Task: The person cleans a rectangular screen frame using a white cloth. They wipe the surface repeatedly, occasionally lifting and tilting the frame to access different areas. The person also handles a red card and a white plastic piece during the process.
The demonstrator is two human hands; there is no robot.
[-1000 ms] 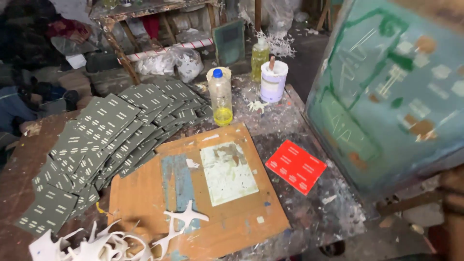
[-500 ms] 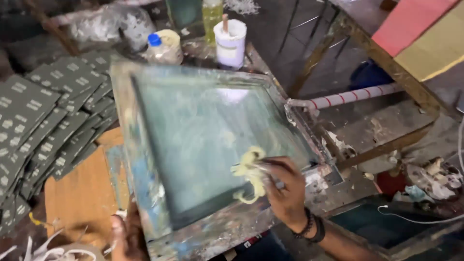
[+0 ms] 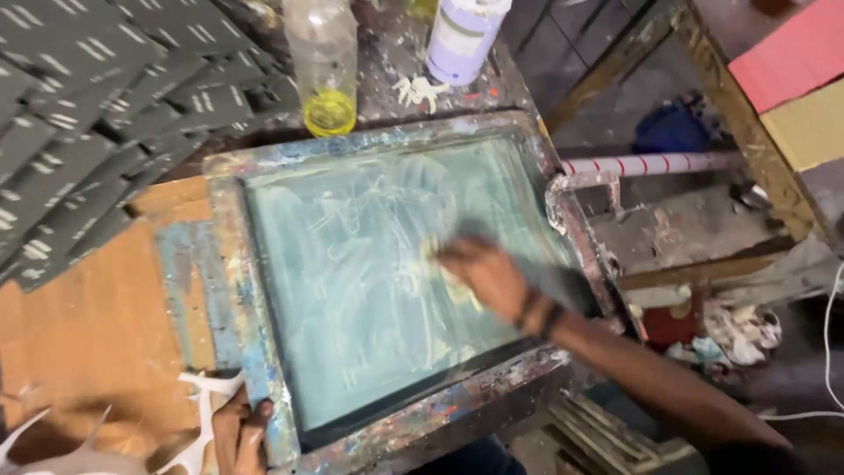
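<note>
A paint-crusted screen-printing frame (image 3: 400, 141) with a teal mesh lies flat on the brown board (image 3: 97, 317). My right hand (image 3: 479, 273) is blurred and presses a pale yellowish wad against the mesh, right of its middle. My left hand (image 3: 239, 431) grips the frame's near left corner at the bottom edge of the view.
Several dark grey printed cards (image 3: 97, 97) are stacked at the left. A clear bottle with yellow liquid (image 3: 323, 66) and a white tub (image 3: 462, 40) stand behind the frame. White cut-out shapes (image 3: 189, 413) lie near left. A striped pipe (image 3: 651, 164) and floor clutter lie right.
The frame has come down from a tilted hold and now lies flat on the board. My right hand has slid from the frame's right side toward the middle of the mesh.
</note>
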